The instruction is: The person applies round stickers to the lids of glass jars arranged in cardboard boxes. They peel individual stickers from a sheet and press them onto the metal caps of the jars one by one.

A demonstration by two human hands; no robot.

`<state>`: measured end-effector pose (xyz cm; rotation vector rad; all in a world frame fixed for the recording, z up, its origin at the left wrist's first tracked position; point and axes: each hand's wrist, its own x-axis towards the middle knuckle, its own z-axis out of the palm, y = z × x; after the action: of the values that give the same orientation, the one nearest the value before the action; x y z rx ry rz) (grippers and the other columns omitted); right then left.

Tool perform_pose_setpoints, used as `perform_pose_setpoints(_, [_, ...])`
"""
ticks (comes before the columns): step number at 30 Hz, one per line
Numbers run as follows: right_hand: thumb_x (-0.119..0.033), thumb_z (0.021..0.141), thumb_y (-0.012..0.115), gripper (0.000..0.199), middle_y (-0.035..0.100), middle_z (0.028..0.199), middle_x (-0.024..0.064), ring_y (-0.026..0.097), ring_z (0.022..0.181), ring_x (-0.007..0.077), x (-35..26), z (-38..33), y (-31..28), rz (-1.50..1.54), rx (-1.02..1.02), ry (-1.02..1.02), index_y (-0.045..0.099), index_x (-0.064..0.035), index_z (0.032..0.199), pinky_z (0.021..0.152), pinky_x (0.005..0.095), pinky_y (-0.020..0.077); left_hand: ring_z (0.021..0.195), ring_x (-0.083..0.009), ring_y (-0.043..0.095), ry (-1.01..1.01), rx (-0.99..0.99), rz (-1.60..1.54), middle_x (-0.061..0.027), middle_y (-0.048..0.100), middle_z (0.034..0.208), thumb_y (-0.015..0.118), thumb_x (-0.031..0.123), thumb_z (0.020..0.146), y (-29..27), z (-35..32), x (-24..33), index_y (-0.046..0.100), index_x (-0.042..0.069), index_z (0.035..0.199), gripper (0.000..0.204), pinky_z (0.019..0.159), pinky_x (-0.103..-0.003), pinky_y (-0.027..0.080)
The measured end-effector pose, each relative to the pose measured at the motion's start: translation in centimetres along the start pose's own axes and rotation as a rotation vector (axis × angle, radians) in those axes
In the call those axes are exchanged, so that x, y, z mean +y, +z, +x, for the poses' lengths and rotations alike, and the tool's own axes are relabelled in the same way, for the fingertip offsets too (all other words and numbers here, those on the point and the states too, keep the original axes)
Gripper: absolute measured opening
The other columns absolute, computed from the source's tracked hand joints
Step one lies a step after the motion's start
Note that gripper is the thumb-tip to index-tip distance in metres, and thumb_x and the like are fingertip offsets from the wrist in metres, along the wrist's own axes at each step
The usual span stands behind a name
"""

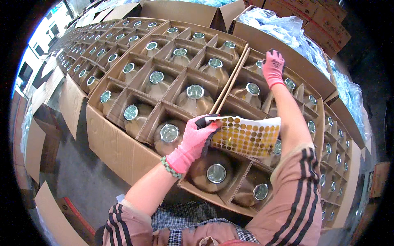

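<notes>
pink-gloved left hand (192, 143) grip pinching sticker sheet (246, 136); right hand (273, 67) grip state unclear, over half-hidden bottle (258, 65)

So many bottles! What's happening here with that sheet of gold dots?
A person in pink gloves leans over open cardboard boxes of brown bottles with silver caps, one per divider cell. The left hand holds a sheet of round gold stickers above the near box. The right hand reaches to a bottle in the far row. Many more filled boxes stretch away to the left.

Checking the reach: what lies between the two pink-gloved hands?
In the head view, capped brown jars in cardboard dividers lie between left hand and right hand.
</notes>
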<state>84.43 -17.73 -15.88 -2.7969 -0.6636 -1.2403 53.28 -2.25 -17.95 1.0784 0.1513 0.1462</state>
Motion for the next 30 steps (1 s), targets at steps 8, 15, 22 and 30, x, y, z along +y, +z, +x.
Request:
perform_pose_setpoints(8, [-0.012, 0.069, 0.060, 0.036, 0.048, 0.109, 0.0180, 0.044, 0.104, 0.0343, -1.0, -11.0, -25.4, 0.447, -0.043, -0.259, 0.050, -0.0006, 0.101, 0.090, 0.0461, 0.0315, 0.065, -0.0049, 0.052, 0.055, 0.053, -0.033, 0.0004, 0.059, 0.076, 0.059, 0.008, 0.075, -0.1, -0.4, -0.4, 0.060, 0.002, 0.089, 0.015, 0.058, -0.018, 0.041])
perform_pose_setpoints(15, [-0.017, 0.060, 0.065, 0.027, 0.053, 0.095, 0.0083, 0.048, 0.095, 0.0286, -0.5, -27.0, -35.1, 0.742, -0.501, -0.190, 0.055, -0.0054, 0.082, 0.079, 0.0416, 0.0371, 0.062, -0.0064, 0.051, 0.085, 0.054, -0.060, 0.0006, 0.058, 0.073, 0.061, 0.010, 0.075, -1.0, 0.4, -1.0, 0.060, 0.003, 0.086, 0.013, 0.054, -0.020, 0.041])
perform_pose_setpoints(22, [-0.020, 0.067, 0.062, 0.029, 0.052, 0.094, 0.0127, 0.047, 0.093, 0.0290, -3.2, -33.0, -34.1, 0.827, -0.479, 0.012, 0.053, -0.0024, 0.087, 0.080, 0.0391, 0.0360, 0.067, -0.0136, 0.056, 0.239, 0.106, -0.108, -0.0033, 0.059, 0.080, 0.056, 0.009, 0.078, -3.0, 0.8, -1.3, 0.056, 0.003, 0.093, 0.017, 0.059, -0.028, 0.048])
perform_pose_setpoints(30, [-0.021, 0.069, 0.060, 0.018, 0.053, 0.067, 0.0106, 0.050, 0.072, 0.0272, -2.5, -33.9, -33.4, 0.729, -0.490, -0.149, 0.050, -0.0060, 0.070, 0.068, 0.0369, 0.0377, 0.064, -0.0212, 0.058, 0.199, 0.152, -0.311, -0.0062, 0.058, 0.075, 0.057, 0.014, 0.077, -1.3, 1.5, -1.7, 0.057, 0.006, 0.084, 0.011, 0.062, -0.039, 0.051])
